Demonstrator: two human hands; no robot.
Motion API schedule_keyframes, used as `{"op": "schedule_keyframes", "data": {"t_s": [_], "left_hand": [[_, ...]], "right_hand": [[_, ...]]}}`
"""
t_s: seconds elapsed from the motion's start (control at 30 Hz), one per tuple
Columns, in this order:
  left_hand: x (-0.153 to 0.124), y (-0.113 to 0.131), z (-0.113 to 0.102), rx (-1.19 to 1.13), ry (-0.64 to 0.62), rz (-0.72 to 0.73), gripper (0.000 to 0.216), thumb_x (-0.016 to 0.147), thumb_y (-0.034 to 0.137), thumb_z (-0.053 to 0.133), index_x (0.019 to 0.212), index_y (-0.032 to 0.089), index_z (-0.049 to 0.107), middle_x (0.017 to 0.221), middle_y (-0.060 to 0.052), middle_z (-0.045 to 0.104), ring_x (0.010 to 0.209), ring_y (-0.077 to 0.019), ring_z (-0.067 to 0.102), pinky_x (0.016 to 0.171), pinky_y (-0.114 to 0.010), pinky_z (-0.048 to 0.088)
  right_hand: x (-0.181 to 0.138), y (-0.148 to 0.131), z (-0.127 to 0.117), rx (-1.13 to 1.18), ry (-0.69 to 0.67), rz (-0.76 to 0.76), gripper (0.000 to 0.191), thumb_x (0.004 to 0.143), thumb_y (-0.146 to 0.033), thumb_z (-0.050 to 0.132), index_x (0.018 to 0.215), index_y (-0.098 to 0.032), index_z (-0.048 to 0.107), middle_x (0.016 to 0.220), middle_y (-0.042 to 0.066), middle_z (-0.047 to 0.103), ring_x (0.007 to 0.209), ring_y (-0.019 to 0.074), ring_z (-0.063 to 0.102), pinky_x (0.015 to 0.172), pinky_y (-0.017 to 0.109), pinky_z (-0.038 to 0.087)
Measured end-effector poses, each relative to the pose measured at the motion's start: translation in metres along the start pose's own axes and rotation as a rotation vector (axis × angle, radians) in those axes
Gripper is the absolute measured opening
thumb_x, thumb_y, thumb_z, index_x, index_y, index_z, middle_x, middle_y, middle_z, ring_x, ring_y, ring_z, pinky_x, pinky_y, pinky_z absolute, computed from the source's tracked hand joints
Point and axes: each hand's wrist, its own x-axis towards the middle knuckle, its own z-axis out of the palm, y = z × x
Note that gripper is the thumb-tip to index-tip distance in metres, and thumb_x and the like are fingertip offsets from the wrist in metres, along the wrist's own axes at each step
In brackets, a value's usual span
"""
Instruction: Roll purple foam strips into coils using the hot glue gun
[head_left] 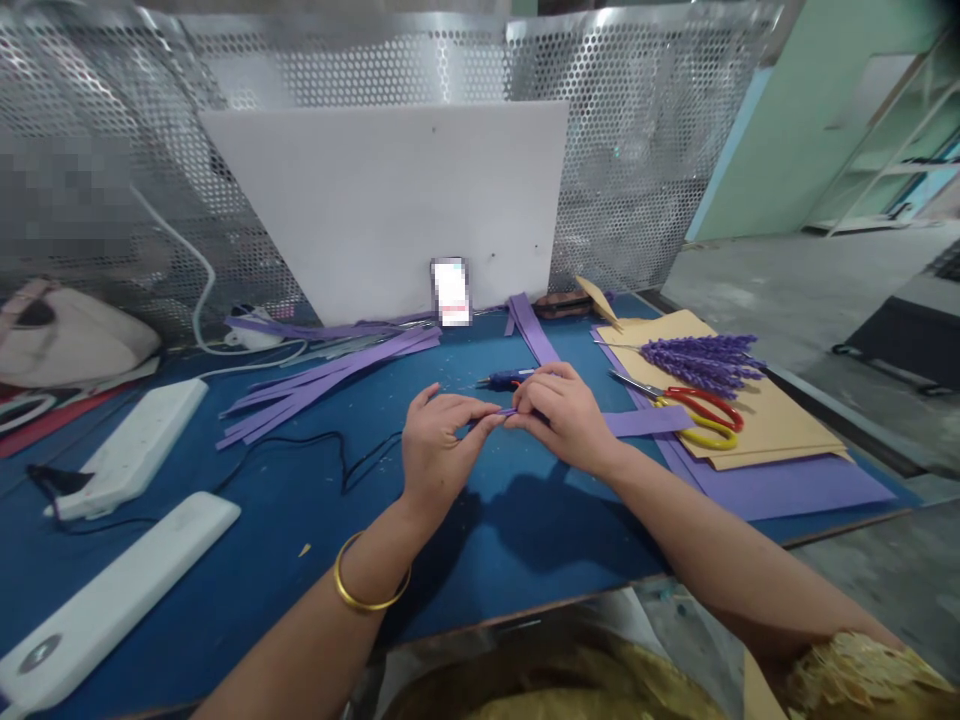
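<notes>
My left hand [442, 445] pinches one end of a narrow purple strip [510, 411] between thumb and index finger. From the other side my right hand [561, 410] pinches the same small piece, its fingertips almost meeting those of the left. A flat purple paper strip [651, 422] emerges beyond the right hand and reaches toward the scissors; whether it joins the pinched piece is hidden by that hand. Just behind the right fingers lies a blue glue gun [504, 381], partly covered. Two pairs of scissors, red-handled [709, 405] and yellow-handled [712, 437], rest to the right.
Purple paper strips [322, 385] lie at back left. Brown paper sheets [780, 430] carry a purple flower bunch [705, 360], over purple sheets [802, 488]. A phone [451, 292] leans on a white board [420, 200]. Left are a power strip [131, 445], long white device [127, 600] and bag [75, 335].
</notes>
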Motion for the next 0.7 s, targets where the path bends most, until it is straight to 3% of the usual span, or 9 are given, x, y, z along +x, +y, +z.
{"op": "schedule_keyframes", "data": {"t_s": [0.4, 0.7], "left_hand": [[0.0006, -0.0037, 0.0001, -0.043, -0.048, 0.058, 0.014, 0.086, 0.028, 0.067, 0.075, 0.03, 0.075, 0.081, 0.002, 0.078, 0.079, -0.0185, 0.07, 0.116, -0.045, 0.026], [0.0065, -0.0089, -0.0021, -0.092, -0.044, -0.057, 0.014, 0.084, 0.028, 0.069, 0.071, 0.028, 0.073, 0.079, 0.003, 0.077, 0.078, -0.0187, 0.07, 0.118, -0.051, 0.022]], "right_hand": [[-0.0006, 0.0027, 0.0032, 0.035, -0.018, 0.009, 0.03, 0.096, -0.038, 0.06, 0.072, -0.024, 0.048, 0.078, 0.0, 0.071, 0.075, 0.0174, 0.066, 0.087, 0.038, 0.043], [-0.0016, 0.0085, 0.0028, 0.056, 0.015, 0.042, 0.028, 0.092, -0.031, 0.068, 0.073, -0.023, 0.049, 0.078, -0.001, 0.07, 0.077, 0.0183, 0.066, 0.084, 0.037, 0.043]]}}
